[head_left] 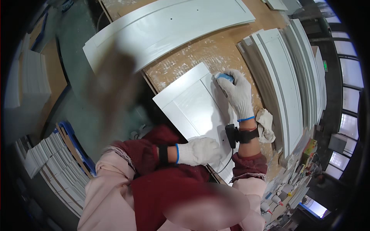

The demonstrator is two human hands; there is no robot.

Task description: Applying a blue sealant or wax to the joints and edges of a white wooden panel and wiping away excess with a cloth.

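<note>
A white cabinet door panel with a raised frame lies slantwise on the wooden bench in front of me. My right hand, in a white knit glove with a blue cuff, is closed around a small blue block at the panel's far right edge. The block's underside is hidden. Over the panel's near left part lies my left hand, gloved the same way, palm down with its fingers laid out on the surface. The fingertips are slightly blurred.
A longer white panel lies across the far bench. Stacked door panels stand along the right, with a crumpled cloth beside my right wrist. White dust marks the bench top. More stacked boards sit at lower left.
</note>
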